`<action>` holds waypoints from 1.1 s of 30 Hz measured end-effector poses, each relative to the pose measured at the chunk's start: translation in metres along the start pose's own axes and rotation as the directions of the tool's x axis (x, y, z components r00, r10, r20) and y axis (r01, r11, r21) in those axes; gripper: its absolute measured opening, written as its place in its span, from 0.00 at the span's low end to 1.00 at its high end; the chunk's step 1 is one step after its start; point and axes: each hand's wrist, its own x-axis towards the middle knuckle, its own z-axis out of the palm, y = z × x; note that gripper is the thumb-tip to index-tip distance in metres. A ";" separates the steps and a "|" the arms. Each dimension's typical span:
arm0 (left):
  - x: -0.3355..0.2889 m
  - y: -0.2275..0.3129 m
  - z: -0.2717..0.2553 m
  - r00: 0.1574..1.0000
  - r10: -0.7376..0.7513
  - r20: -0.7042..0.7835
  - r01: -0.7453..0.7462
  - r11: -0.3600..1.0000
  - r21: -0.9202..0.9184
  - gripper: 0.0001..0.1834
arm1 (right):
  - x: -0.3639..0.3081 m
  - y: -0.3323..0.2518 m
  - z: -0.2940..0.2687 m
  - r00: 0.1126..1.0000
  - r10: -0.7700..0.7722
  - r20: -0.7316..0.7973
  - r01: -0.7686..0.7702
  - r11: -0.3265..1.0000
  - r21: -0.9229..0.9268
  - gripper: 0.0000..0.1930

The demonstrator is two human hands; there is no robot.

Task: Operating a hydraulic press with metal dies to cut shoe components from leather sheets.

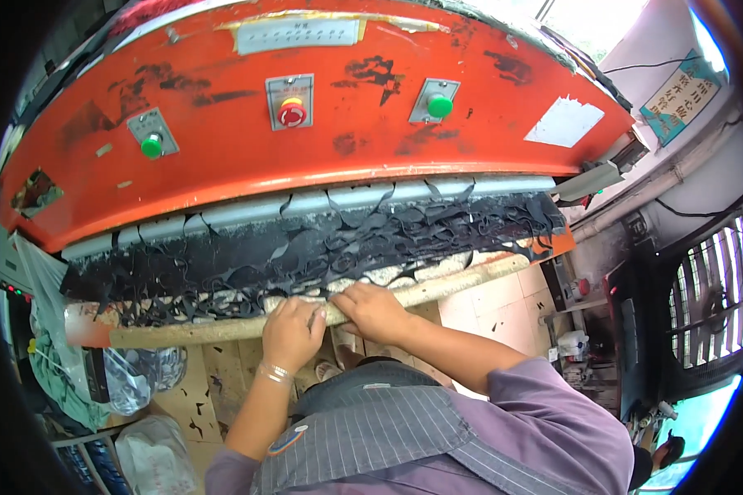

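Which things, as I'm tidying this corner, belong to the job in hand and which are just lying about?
Seemingly in the job:
- left hand and right hand, on the long rail
- dark strips
- orange machine

Apparently lying about:
- white plastic bag
- dark scraps on the floor

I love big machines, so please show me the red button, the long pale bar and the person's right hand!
Red button point(292, 114): head view, on its round cap.
Long pale bar point(198, 333): head view, on its side toward the left end.
Right hand point(373, 312): head view, on the back of it.
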 end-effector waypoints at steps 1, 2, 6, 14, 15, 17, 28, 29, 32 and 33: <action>0.000 -0.004 0.003 0.999 0.020 -0.040 -0.020 1.000 0.016 0.07 | 0.004 -0.010 -0.004 0.998 0.034 -0.061 -0.035 0.999 -0.026 0.24; -0.002 -0.005 0.004 0.999 0.018 -0.043 -0.017 1.000 0.012 0.07 | 0.006 -0.011 -0.002 0.996 0.053 -0.067 -0.055 0.998 -0.035 0.23; -0.003 -0.010 0.007 0.998 -0.016 -0.056 0.017 1.000 0.017 0.07 | 0.011 -0.006 0.000 0.999 0.039 0.020 -0.038 0.998 -0.056 0.22; 0.014 -0.012 -0.005 0.998 0.067 -0.003 -0.067 0.998 -0.013 0.08 | 0.151 0.123 -0.087 0.916 -0.394 0.078 0.401 0.905 -0.139 0.06; 0.016 -0.012 -0.005 0.998 0.052 0.039 -0.052 0.999 0.005 0.08 | 0.178 0.148 -0.091 0.852 -0.523 0.005 0.515 0.836 -0.190 0.07; 0.019 -0.010 -0.002 0.998 -0.016 0.064 0.020 0.998 -0.054 0.08 | 0.215 0.192 -0.084 0.713 -0.667 0.217 0.696 0.636 -0.334 0.11; 0.193 0.023 0.037 0.989 -0.030 -0.143 0.009 0.990 -0.143 0.13 | 0.199 0.263 -0.157 0.824 -0.555 0.119 0.560 0.760 -0.330 0.06; 0.205 0.021 0.049 0.995 -0.028 -0.096 0.015 0.991 -0.136 0.17 | 0.177 0.276 -0.159 0.942 -0.322 0.098 0.337 0.909 -0.247 0.06; 0.230 0.013 0.090 0.996 -0.087 -0.021 0.084 0.989 -0.122 0.30 | 0.117 0.311 -0.148 0.983 0.163 0.085 -0.163 0.987 -0.006 0.09; 0.233 0.010 0.103 0.997 -0.081 0.003 0.081 0.989 -0.123 0.33 | 0.105 0.315 -0.136 0.984 0.150 0.093 -0.151 0.988 0.007 0.09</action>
